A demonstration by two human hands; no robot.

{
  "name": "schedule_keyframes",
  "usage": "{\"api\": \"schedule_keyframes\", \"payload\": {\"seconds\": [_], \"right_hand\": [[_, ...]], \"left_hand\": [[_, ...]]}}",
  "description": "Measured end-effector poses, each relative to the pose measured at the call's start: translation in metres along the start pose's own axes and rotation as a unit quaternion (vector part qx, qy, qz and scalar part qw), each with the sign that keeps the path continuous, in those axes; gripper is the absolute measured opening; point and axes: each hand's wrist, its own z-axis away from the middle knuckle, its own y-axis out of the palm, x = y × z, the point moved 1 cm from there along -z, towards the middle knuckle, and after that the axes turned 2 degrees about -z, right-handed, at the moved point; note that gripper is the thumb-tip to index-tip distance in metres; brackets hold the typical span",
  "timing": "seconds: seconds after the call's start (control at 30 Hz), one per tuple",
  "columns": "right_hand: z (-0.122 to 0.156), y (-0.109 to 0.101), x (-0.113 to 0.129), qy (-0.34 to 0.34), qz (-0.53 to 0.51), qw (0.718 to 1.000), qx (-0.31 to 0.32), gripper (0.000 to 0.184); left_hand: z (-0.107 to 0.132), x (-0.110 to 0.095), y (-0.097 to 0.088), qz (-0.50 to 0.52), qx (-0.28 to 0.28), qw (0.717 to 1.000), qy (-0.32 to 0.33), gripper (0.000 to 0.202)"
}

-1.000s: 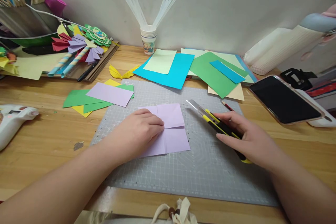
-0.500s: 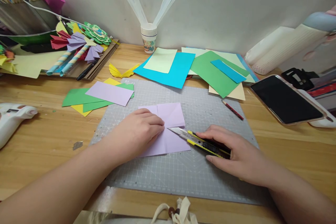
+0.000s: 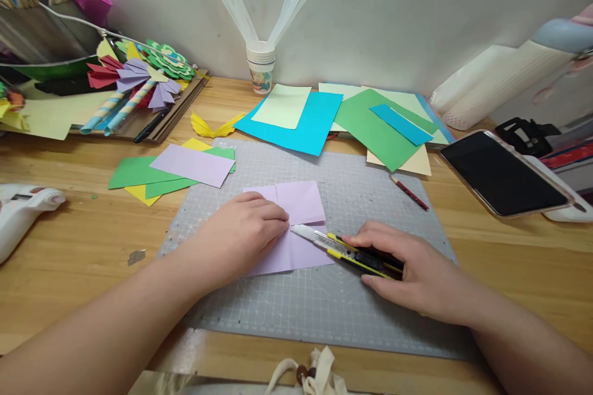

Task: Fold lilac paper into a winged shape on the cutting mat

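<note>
A lilac sheet of paper (image 3: 303, 202) with crease lines lies on the grey cutting mat (image 3: 365, 197). From its right edge a slit runs inward to about the middle. My left hand (image 3: 252, 225) presses the sheet down with bent fingers held together, covering its left part. In my right hand (image 3: 407, 271) is a yellow and black utility knife (image 3: 347, 251), gripped between thumb and fingers. Its bare blade points left, the tip at the inner end of the slit, close to my left fingertips. Whether the tip touches the paper, I cannot tell.
Green, yellow and lilac paper strips (image 3: 192, 165) lie left of the mat. Coloured sheets (image 3: 319, 129) and paper cups with white sticks (image 3: 260, 68) are behind. A pencil (image 3: 408, 192) and a phone (image 3: 504, 173) sit right; a white glue gun (image 3: 28, 200) is far left.
The knife has shifted slightly left, and its blade has rolled a little, showing more of its flat side. My left hand stays in place on the lilac paper.
</note>
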Motion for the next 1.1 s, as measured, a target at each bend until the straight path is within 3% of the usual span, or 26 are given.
{"api": "schedule_keyframes", "payload": {"seconds": [0.23, 0.57, 1.1], "right_hand": [[-0.001, -0.002, 0.002, 0.001, -0.006, 1.0, 0.004, 0.045], [0.01, -0.034, -0.021, 0.056, -0.049, 0.997, -0.006, 0.039], [0.014, -0.037, -0.015, 0.074, -0.072, 0.995, -0.01, 0.043]], "left_hand": [[0.0, 0.0, 0.001, 0.005, 0.0, 1.0, -0.002, 0.024], [0.0, 0.001, 0.002, 0.011, -0.005, 1.0, -0.001, 0.024], [0.001, 0.001, 0.001, 0.017, -0.003, 1.0, -0.008, 0.024]]}}
